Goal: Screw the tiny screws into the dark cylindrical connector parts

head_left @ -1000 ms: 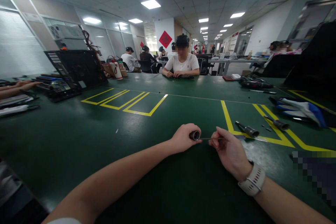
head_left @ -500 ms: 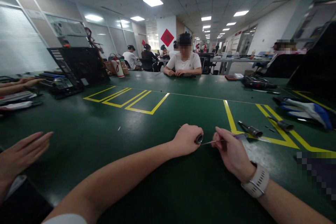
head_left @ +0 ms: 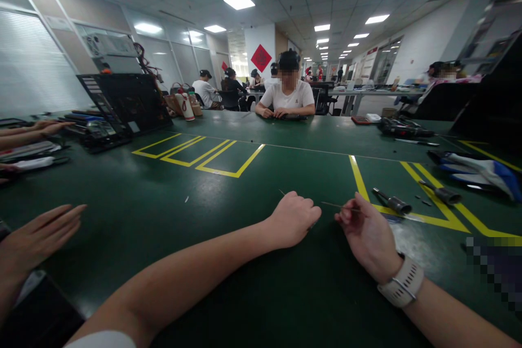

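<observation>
My left hand (head_left: 292,221) is a fist with the back of it turned up, near the middle of the green table (head_left: 228,293). It is wrapped round a dark metal hollow bit, now almost wholly hidden by the fingers. A thin metal shaft (head_left: 281,193) sticks out behind the knuckles. To the right, my right hand (head_left: 365,228) pinches a thin screwdriver (head_left: 332,204), its slim shaft pointing left towards the fist but apart from it. Beyond that hand lie two similar metal bits, a nearer one (head_left: 393,202) and a farther one (head_left: 442,193), each with a cup-shaped end and a shank.
Yellow tape (head_left: 432,222) marks the tabletop. Small dark pieces (head_left: 426,203) lie between the bits. Blue-white gloves (head_left: 481,174) and a black power tool (head_left: 403,126) are at right. A co-worker's hand (head_left: 44,236) reaches in from the left; another person (head_left: 287,95) sits opposite.
My left fist has turned, so the bit's open end is hidden now. My right hand has drawn slightly right, taking the screwdriver's tip away from the bit.
</observation>
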Motion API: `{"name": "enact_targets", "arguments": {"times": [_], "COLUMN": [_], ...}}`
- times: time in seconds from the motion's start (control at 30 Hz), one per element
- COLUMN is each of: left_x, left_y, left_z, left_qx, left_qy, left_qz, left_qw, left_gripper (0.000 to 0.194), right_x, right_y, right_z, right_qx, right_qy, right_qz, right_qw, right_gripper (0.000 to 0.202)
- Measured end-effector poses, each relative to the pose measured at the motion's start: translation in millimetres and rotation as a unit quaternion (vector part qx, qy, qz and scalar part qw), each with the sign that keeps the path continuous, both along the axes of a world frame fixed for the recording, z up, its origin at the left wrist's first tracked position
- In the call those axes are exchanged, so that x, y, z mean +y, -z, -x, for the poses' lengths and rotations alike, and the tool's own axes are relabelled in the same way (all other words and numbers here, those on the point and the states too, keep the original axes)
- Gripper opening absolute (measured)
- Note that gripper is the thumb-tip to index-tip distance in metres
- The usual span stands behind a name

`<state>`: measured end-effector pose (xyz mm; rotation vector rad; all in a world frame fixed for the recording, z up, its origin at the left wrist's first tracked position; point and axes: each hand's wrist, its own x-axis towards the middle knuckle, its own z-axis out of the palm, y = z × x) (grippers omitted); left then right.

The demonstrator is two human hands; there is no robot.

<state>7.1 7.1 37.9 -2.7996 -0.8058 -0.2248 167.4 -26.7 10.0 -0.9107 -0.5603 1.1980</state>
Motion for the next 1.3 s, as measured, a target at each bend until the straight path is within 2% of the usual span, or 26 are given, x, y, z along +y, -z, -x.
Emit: {"name": "enact_targets", "arguments": {"times": [0.1,0.27,0.4,0.6,0.77,0.9,1.07,1.3], "left_x": [-4,-12,-13,-14,-16,-9,5,18], "left_y": [0.2,-0.5,1.6,2.8,-1.6,0.5,9.1,19.0], "left_z": [-2,-7,-9,-9,-11,-7,3,7], "left_qx": [0.010,0.026,0.042,0.046,0.062,0.029,-0.048,-0.166], "left_qy": [0.025,0.088,0.131,0.155,0.207,0.198,0.120,0.047], "left_qz": [-0.047,-0.131,-0.178,-0.192,-0.194,-0.127,-0.005,0.181], "left_qw": [0.999,0.987,0.974,0.968,0.957,0.971,0.992,0.968], "left_gripper": [0.008,0.015,0.020,0.021,0.018,0.017,0.011,0.006], "right_x": [-1,-6,-6,-6,-7,-6,-6,-5], "right_y": [-0.8,-2.3,-0.2,3.4,3.3,3.3,2.9,3.4], "right_z": [5,13,14,13,12,11,12,11], "right_qx": [-0.048,-0.156,-0.215,-0.256,-0.276,-0.282,-0.269,-0.174], "right_qy": [-0.017,-0.076,-0.093,-0.102,-0.107,-0.108,-0.097,-0.023], "right_qz": [0.000,-0.011,-0.014,-0.008,-0.005,-0.004,-0.007,-0.020], "right_qw": [0.999,0.985,0.972,0.961,0.955,0.953,0.958,0.984], "right_gripper": [0.018,0.021,0.021,0.022,0.021,0.022,0.022,0.019]}}
